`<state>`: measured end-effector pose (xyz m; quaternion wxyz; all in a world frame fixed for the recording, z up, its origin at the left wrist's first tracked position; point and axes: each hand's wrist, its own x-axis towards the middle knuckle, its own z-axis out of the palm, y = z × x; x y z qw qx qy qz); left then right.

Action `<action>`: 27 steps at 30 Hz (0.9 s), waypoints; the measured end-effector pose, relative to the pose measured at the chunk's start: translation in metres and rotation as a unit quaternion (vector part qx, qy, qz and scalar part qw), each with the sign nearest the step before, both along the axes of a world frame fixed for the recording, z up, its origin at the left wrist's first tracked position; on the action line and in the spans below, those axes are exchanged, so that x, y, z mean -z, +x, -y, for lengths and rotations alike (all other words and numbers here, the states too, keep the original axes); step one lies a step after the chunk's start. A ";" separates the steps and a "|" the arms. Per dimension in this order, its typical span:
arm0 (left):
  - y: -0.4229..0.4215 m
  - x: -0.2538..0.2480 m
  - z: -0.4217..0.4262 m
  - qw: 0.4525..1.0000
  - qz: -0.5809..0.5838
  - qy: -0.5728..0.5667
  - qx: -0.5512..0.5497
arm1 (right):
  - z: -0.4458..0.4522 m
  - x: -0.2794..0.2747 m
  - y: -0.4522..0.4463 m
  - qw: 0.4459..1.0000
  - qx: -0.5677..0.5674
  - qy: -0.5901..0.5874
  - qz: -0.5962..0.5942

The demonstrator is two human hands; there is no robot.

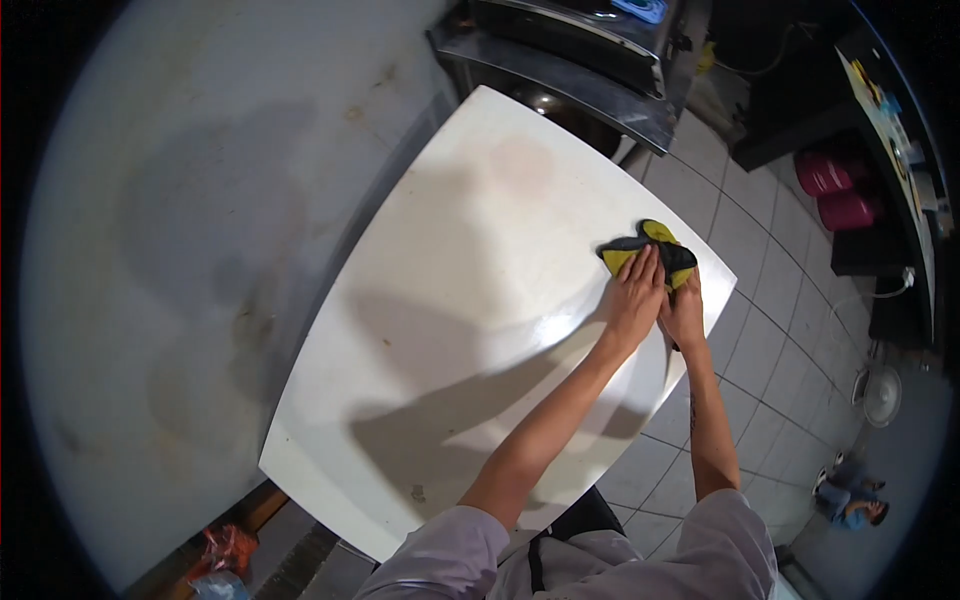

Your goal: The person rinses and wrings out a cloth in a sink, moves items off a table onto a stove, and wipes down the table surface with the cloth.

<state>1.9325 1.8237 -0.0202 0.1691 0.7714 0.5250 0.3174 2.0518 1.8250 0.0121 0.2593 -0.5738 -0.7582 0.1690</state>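
Note:
A yellow and dark-grey cloth [655, 232] lies bunched on a white tabletop [430, 260], near its right edge. My left hand [637, 300] presses on the cloth with its fingers extended and close together. Right beside it, my right hand [684, 315] grips the cloth's lower right part, its fingers partly hidden by the folds. Both arms reach forward across the table, and their shadows fall on the white surface. A few small dark marks and a faint pinkish patch [522, 165] show on the tabletop.
A pale wall [200, 200] runs along the left. Dark metal equipment [570, 75] stands beyond the table's far end. Grey floor tiles [770, 310] lie to the right, with pink containers [845, 190] by a dark counter. Another person [850, 505] is at far lower right.

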 end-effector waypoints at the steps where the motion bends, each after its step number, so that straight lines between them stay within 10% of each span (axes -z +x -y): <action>1: -0.005 -0.001 0.003 1.000 0.006 -0.001 -0.006 | -0.001 -0.001 -0.007 1.000 0.001 0.012 -0.006; 8: -0.122 -0.058 -0.011 0.923 0.286 -0.256 -0.017 | -0.044 0.031 -0.055 0.993 -0.035 0.027 0.112; 15: -0.373 -0.036 0.237 0.807 0.471 -0.003 -0.357 | -0.124 0.051 -0.116 0.985 -0.053 0.126 0.101; 17: -0.424 -0.046 0.350 0.808 0.191 -0.044 -0.556 | -0.149 0.056 -0.139 0.982 -0.059 0.152 0.092; 18: -0.425 -0.077 0.387 0.695 0.245 -0.116 -0.665 | -0.167 0.072 -0.145 0.979 -0.048 0.158 0.119; 20: -0.460 -0.017 0.524 0.696 0.136 -0.068 -0.702 | -0.176 0.055 -0.178 0.982 -0.102 0.146 0.061; 27: -0.423 0.028 0.671 0.512 0.316 -0.151 -0.784 | -0.125 0.069 -0.327 0.973 -0.197 0.112 0.043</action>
